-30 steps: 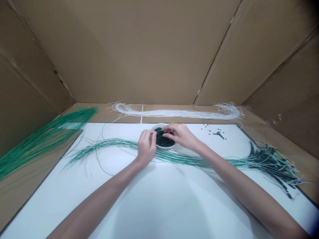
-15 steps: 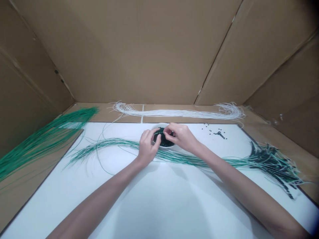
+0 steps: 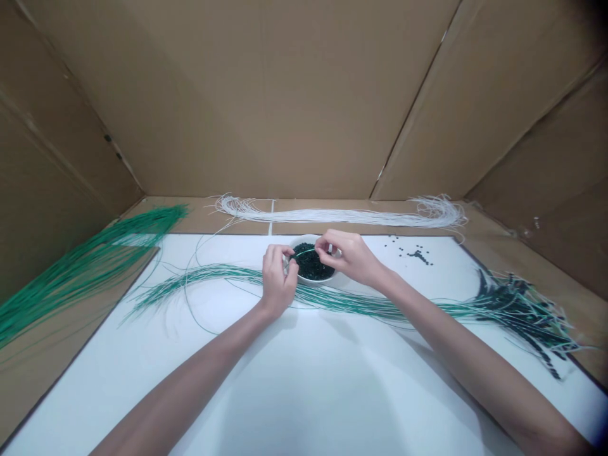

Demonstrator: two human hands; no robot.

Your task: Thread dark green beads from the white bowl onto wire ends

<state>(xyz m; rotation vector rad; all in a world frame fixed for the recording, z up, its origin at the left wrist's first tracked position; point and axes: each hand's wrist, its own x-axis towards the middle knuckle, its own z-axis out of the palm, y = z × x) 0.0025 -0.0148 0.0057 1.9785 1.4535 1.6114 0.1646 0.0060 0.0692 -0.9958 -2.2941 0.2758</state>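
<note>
Strand: thin green wire (image 3: 305, 251), lying almost level across the white bowl (image 3: 310, 282) of dark beads (image 3: 311, 266).
Right hand (image 3: 342, 253): fingers pinching the wire's near end.
Left hand (image 3: 278, 278): fingers curled beside the wire's other end; grip unclear.

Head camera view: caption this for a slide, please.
Left hand and right hand pinch a thin green strand above a round white bowl of dark beads.

Nothing legible in your view: no text, labels, brands, numbers or signs. The cardboard walls (image 3: 237, 95) and the white bowl (image 3: 311, 278) carry no marks you could read.
</note>
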